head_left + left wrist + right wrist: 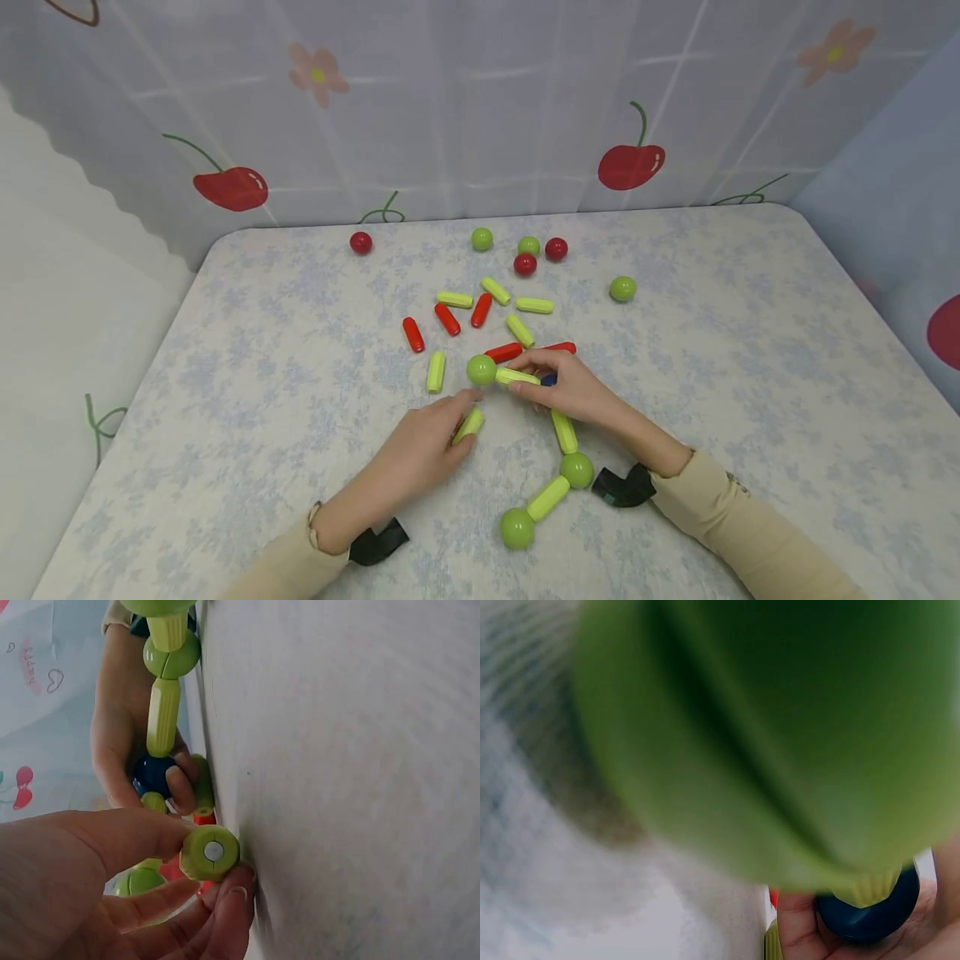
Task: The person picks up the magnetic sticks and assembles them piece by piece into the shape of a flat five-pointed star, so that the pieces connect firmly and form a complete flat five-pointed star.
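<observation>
Glossy lime-and-blue chain (564, 431) gripped in right hand (573, 386), four balls (577, 471), three rods (548, 498), one ribbed rod (470, 424) pinched in left hand (423, 442)

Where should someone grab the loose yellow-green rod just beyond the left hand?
Probably around its middle: pinch the yellow-green rod from above, squeezing its left and right sides. It is slim, lies flat, and both long sides look unobstructed. The left hand is nearest but holds another rod.

The left hand (97, 851) pinches a yellow-green rod (196, 862); the right hand (120, 754) holds a blue ball (152, 776).
</observation>
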Tool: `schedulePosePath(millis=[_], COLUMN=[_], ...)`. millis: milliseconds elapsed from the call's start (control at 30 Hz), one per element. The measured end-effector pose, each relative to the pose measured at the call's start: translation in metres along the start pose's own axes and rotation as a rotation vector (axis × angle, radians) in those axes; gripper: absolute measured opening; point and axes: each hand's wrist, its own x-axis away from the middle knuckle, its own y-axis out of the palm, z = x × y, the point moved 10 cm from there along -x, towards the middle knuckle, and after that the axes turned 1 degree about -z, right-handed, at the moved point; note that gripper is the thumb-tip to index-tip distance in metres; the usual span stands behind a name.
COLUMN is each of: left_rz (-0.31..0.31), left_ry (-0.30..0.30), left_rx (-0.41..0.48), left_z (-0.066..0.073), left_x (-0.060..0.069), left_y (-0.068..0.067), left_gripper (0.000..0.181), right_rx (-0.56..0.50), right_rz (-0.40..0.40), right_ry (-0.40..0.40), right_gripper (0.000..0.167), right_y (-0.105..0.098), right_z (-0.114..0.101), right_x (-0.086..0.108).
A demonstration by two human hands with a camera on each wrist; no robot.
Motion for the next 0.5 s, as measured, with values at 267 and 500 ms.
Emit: schedulePosePath(millis=[267, 500], left_rz=[0.068, 0.048], left_ry=[-0.107, -0.176], left_rx=[0.231, 0.555], left_z=[-0.027, -0.039], left_x=[-0.002, -0.005], left_y=[-0.009, 0.002], left_gripper=[0.026, 0.024], right_rx=[-0.005, -0.003], right_rz=[-0.002, -0.011], right_ry=[-0.002, -0.002], right_gripper=[0.019, 0.016], right_y=[0.000, 0.001], right_z=[0.000, 0.000], right_x=[0.000, 0.000])
